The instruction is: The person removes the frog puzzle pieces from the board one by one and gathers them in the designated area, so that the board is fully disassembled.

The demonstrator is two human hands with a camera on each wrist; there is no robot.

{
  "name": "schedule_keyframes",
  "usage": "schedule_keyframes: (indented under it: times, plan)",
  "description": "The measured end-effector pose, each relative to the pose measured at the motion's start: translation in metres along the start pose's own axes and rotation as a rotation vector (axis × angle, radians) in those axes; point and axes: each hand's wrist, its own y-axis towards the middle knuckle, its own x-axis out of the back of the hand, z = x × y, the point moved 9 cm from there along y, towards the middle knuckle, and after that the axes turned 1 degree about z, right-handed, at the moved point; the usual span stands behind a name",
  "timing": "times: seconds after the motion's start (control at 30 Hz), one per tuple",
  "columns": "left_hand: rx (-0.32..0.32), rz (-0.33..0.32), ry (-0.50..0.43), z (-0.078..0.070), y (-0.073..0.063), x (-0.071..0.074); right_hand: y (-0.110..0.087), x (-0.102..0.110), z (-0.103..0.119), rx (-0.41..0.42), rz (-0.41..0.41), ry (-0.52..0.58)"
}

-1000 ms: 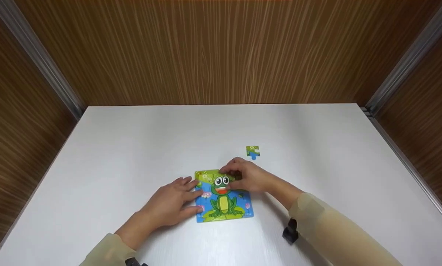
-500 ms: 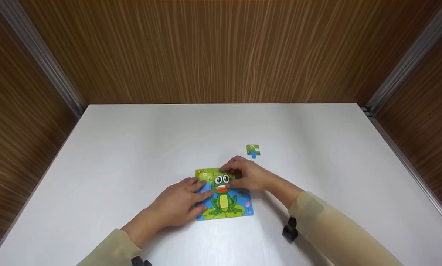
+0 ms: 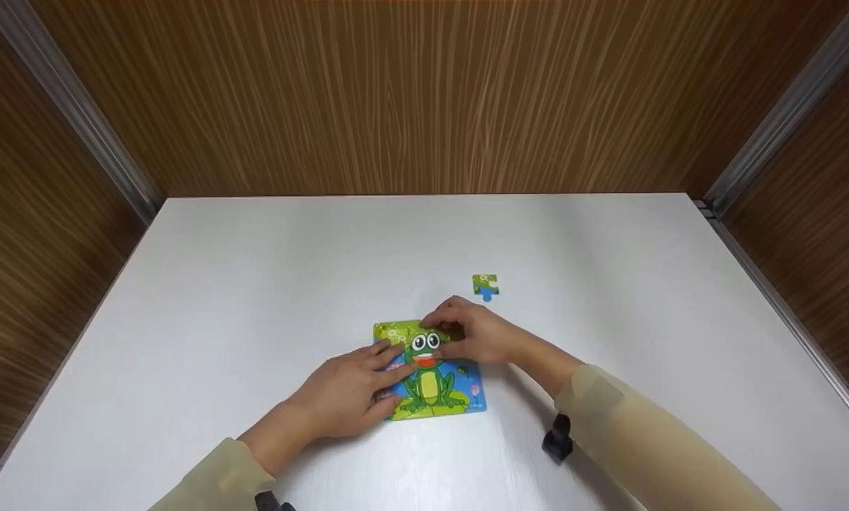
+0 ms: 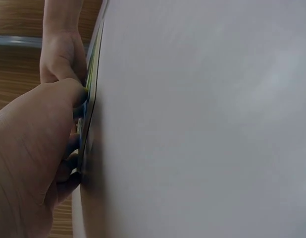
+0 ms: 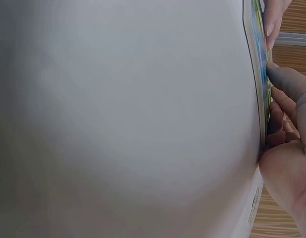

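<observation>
A square frog jigsaw puzzle [image 3: 430, 387] in green and blue lies flat on the white table. Over its left side my left hand [image 3: 343, 397] rests with spread, nearly straight fingers. From the right, my right hand [image 3: 480, 335] bends its thumb and fingers over the upper part, pinching a puzzle piece beside the frog's eyes. That hand hides the board's upper right corner. In the left wrist view the puzzle's edge [image 4: 93, 74] shows side-on beneath the fingers. A loose puzzle piece [image 3: 485, 285], green above and blue below, lies just beyond my right hand.
The white table [image 3: 254, 284] extends around the puzzle on all sides. Wood-grain panels [image 3: 424, 99] stand behind it and at both sides, with metal strips [image 3: 77, 106] at the corners. A dark wrist mount [image 3: 558, 440] hangs at the right sleeve.
My left hand has slid rightward from the puzzle's left edge further over its surface. My right hand keeps its place on the upper part, and the loose piece has stayed put.
</observation>
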Motion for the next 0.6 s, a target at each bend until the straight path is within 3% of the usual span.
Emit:
schedule_keyframes:
  times: [0.6]
  plan:
    - [0.026, -0.011, -0.029, 0.0006, 0.0001, -0.0009, 0.0025, -0.0003, -0.0002, 0.008, 0.001, -0.015]
